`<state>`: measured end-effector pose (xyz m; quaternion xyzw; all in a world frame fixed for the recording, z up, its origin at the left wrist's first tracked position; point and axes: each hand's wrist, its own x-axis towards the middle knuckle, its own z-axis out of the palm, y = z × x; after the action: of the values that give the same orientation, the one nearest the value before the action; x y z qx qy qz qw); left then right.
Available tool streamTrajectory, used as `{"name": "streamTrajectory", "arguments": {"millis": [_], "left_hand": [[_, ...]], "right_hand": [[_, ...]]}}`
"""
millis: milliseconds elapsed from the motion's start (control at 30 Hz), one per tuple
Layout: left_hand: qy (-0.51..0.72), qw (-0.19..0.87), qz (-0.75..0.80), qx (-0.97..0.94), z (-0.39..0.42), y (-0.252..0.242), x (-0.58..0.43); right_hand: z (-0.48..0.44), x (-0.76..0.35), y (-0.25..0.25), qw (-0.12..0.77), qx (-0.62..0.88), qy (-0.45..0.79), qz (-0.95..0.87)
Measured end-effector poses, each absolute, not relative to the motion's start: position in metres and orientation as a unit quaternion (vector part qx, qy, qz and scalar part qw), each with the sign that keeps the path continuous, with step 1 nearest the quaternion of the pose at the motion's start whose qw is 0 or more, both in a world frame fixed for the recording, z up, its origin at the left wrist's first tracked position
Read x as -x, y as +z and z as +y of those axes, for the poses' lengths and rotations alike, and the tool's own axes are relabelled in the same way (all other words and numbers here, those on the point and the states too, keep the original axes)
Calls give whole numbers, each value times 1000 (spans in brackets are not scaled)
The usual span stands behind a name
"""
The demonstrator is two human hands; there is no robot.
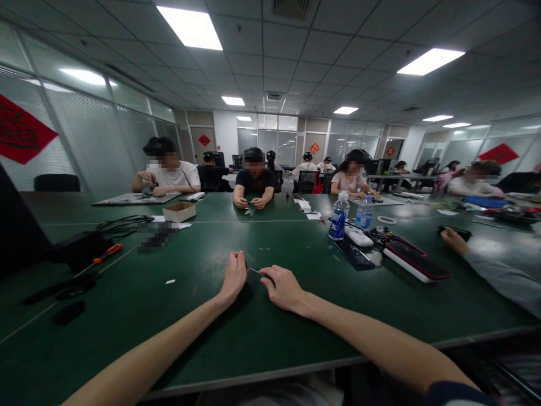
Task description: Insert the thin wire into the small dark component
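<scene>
In the head view, my right hand (282, 287) is closed around the dark end of a thin screwdriver-like tool (255, 272). The tool's slim metal shaft points left, toward my other hand. My left hand (235, 277) is closed in a pinch, fingers up, just left of the shaft's tip. A small dark bit shows at its fingertips, but what it holds is mostly hidden. Both hands are low over the green table (203, 349), near its middle. A small white scrap (169, 281) lies to the left of them.
An orange-handled screwdriver (108, 254), black cables (122, 225) and an open cardboard box (180, 211) lie left. Two water bottles (338, 217), a dark phone (355, 254) and a red-edged device (416, 259) are right. A neighbour's hand (454, 241) holds a dark object. Other people sit opposite.
</scene>
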<state>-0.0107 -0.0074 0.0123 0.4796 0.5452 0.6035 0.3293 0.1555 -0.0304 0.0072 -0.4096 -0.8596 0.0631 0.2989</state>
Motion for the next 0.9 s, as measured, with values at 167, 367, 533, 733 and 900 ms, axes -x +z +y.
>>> {"name": "streamTrajectory", "arguments": {"millis": [167, 367, 533, 733, 900], "left_hand": [[601, 327, 548, -481, -6, 11, 11], [588, 331, 551, -490, 2, 4, 16], [558, 330, 524, -552, -5, -5, 5], [520, 364, 493, -595, -13, -6, -7], [523, 408, 491, -564, -1, -6, 8]], "right_hand": [[-29, -157, 8, 301, 412, 79, -857], [-26, -154, 2, 321, 404, 96, -851], [-2, -161, 0, 385, 450, 121, -797], [24, -193, 6, 395, 501, 156, -754], [12, -190, 10, 372, 448, 130, -802]]}}
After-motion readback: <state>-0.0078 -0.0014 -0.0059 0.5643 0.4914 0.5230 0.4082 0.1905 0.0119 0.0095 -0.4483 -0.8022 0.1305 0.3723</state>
